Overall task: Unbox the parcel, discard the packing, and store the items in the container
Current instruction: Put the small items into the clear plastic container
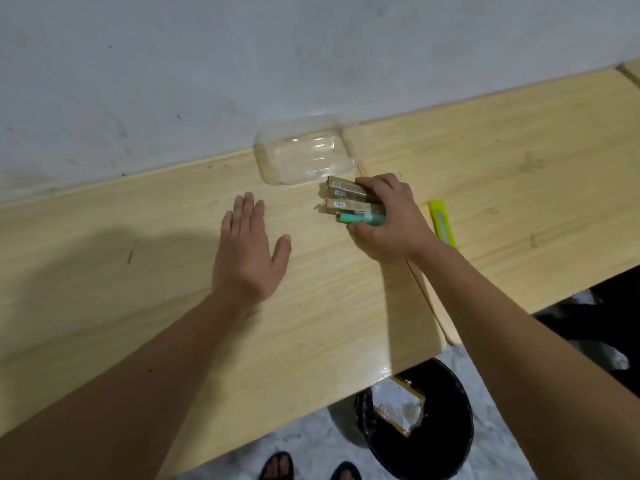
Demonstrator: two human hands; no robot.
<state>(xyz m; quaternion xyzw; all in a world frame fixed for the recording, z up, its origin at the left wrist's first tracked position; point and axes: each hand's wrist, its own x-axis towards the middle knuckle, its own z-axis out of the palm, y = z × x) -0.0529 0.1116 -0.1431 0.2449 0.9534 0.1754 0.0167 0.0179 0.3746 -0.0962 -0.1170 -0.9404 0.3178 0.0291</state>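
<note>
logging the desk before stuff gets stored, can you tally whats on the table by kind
Clear plastic container: 1
Brown slim boxes with barcodes, in the right hand grip: at least 3, some hidden
Teal pen-like item, same grip: 1
Yellow-green utility knife: 1
Total: at least 6

We see a pale wooden table point(502, 161) against a scuffed white wall point(173, 64), a marbled grey floor point(311, 441) beneath it, and glare on the table's near edge
</note>
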